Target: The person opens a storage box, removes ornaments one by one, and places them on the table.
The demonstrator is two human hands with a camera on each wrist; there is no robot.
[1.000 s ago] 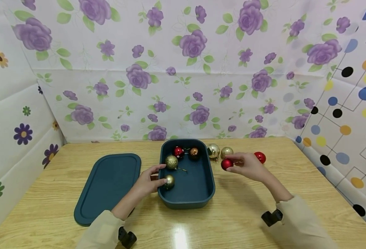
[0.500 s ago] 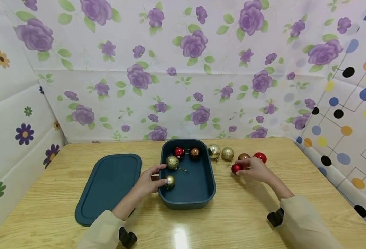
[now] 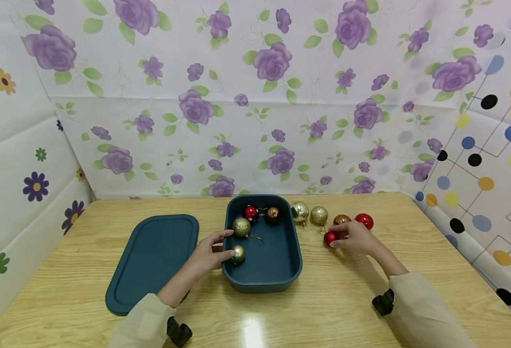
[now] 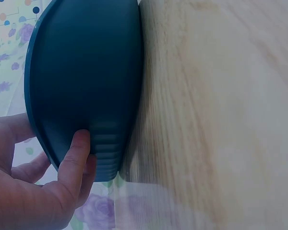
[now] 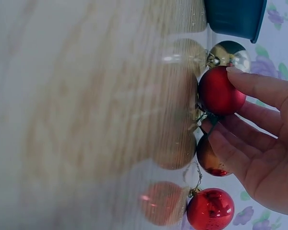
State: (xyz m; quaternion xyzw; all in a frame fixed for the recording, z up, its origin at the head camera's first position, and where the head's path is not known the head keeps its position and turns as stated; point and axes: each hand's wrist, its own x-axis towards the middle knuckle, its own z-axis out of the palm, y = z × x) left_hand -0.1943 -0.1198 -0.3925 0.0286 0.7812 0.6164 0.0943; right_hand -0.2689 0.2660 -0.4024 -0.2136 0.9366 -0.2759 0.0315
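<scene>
My left hand (image 3: 209,252) holds the left wall of a dark teal storage box (image 3: 264,285), fingers against the outside and thumb over the rim. Several baubles lie inside: a white-spotted red bauble (image 3: 251,212), a copper bauble (image 3: 273,214), a gold glitter bauble (image 3: 241,226) and a plain gold bauble (image 3: 237,254). To the right of the box, my right hand (image 3: 360,238) pinches a matte red bauble (image 5: 222,91) at table level. Beside it sit another copper bauble (image 3: 341,220) and a shiny red bauble (image 3: 364,221).
A shiny pale gold bauble (image 3: 300,211) and a second gold glitter bauble (image 3: 319,215) stand between the box and my right hand. The box's flat teal lid (image 3: 155,261) lies to the left on the wooden table (image 3: 333,309). Patterned sheets enclose the back and sides.
My right hand has moved rightward and down with the matte red bauble, away from the box, then nearly stopped. The copper bauble behind it has come into sight. My left hand stays on the box.
</scene>
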